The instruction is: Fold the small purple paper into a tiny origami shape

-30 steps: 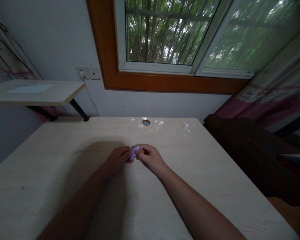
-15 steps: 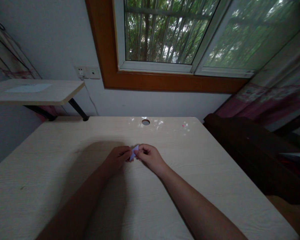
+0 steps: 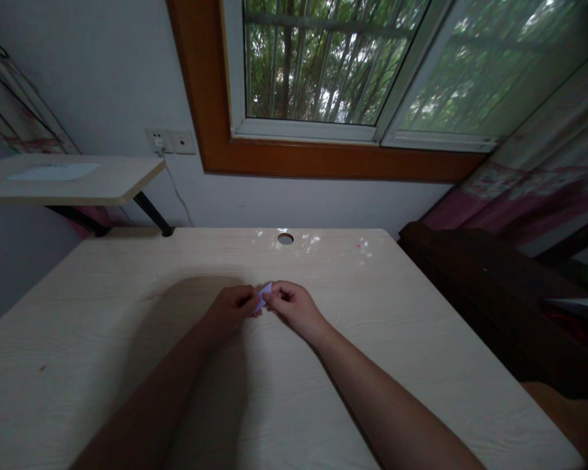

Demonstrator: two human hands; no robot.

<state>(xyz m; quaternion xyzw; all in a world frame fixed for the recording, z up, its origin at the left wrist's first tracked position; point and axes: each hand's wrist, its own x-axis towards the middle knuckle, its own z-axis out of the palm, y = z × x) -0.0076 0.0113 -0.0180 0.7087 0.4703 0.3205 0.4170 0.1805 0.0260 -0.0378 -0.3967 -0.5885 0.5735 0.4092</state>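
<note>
"Head view: what does the surface (image 3: 445, 359) look like?"

"Pale wood grain filling the lower middle of the frame, with a round hole (image 3: 285, 239) at its far edge and light flecks beside that. A broad shadow lies left of centre."

"And the room?"

"White wall (image 3: 102, 78) behind, a window (image 3: 311, 72) in an orange-brown frame (image 3: 347, 163) at upper centre, a curtain (image 3: 509, 173) at upper right. Dark furniture (image 3: 465, 294) stands along the right."

"Anything at upper left?"

"A raised shelf (image 3: 122, 179) bearing a white sheet (image 3: 53, 172), and wall sockets (image 3: 170, 141) with a cable (image 3: 179, 196) hanging down."

"Where's the piece being handled?"

"Mid-frame: a small lilac piece (image 3: 267, 288) between the hands. The left hand (image 3: 228, 308) pinches one end, fingers curled; the right hand (image 3: 296, 308) has thumb and fingertips closed on the other."

"What blocks it?"

"Fingers cover part; whether it touches the surface, I can't tell."
</note>
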